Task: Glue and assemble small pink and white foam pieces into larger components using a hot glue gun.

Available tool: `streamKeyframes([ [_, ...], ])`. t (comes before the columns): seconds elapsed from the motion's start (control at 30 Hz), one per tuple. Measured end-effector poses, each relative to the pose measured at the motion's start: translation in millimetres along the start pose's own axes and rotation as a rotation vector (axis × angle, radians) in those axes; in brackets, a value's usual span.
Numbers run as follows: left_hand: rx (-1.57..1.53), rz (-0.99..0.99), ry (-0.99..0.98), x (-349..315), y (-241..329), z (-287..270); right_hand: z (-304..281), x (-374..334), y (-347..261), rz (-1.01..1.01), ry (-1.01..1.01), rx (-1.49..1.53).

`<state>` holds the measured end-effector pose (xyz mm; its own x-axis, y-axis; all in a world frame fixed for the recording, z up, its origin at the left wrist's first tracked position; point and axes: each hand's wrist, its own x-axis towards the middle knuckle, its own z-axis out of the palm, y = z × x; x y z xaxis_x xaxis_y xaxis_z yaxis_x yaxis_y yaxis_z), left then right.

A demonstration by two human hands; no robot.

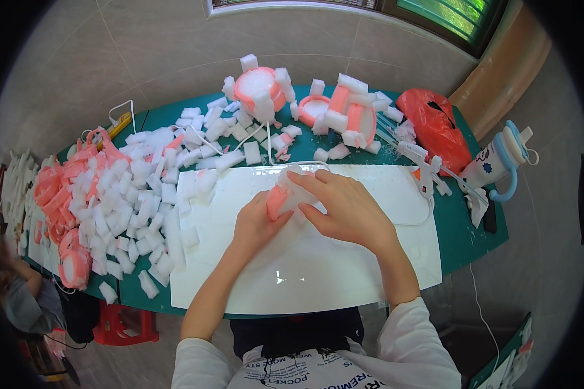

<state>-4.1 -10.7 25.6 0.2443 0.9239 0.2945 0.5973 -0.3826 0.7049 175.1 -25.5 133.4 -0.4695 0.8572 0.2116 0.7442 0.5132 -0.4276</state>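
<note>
Above the white board [363, 272], my left hand [256, 223] is closed round the near left side of a pink-and-white foam piece [278, 200]. My right hand [349, 211] grips its white upper right part between thumb and fingers. My fingers hide much of the piece, so its full shape does not show. Beyond my hands stand round pink foam rings [261, 85] with white blocks fixed round them. A white glue gun [427, 174] rests at the board's right edge, its cord curving over the board.
White foam blocks [120, 207] heap up left of the board, beside pink foam pieces [55, 188]. A red plastic bag [435, 126] and a white tumbler [496, 159] with a blue handle stand on the green table [467, 240]. Another person [29, 298] sits at the far left, near a red stool [124, 326].
</note>
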Motion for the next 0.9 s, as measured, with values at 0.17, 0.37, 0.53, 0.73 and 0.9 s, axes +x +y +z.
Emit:
streamKeyframes([
  [0.17,-0.006,0.012,0.011,-0.7,0.5,0.4,0.4,-0.3,0.5,-0.006,0.017,-0.009],
  [0.37,0.013,0.033,0.017,-0.6,0.1,1.2,-1.8,0.6,-0.2,0.02,-0.008,0.002],
  [0.53,0.035,0.055,0.037,-1.1,-0.3,2.0,-2.2,1.7,2.0,0.022,-0.009,0.024],
  [0.73,0.027,0.052,0.04,-0.9,1.6,1.6,0.2,1.5,3.8,0.006,0.022,0.026],
  [0.9,0.025,0.053,0.04,-1.0,-0.3,2.0,0.1,1.7,2.6,0.004,0.022,0.019],
])
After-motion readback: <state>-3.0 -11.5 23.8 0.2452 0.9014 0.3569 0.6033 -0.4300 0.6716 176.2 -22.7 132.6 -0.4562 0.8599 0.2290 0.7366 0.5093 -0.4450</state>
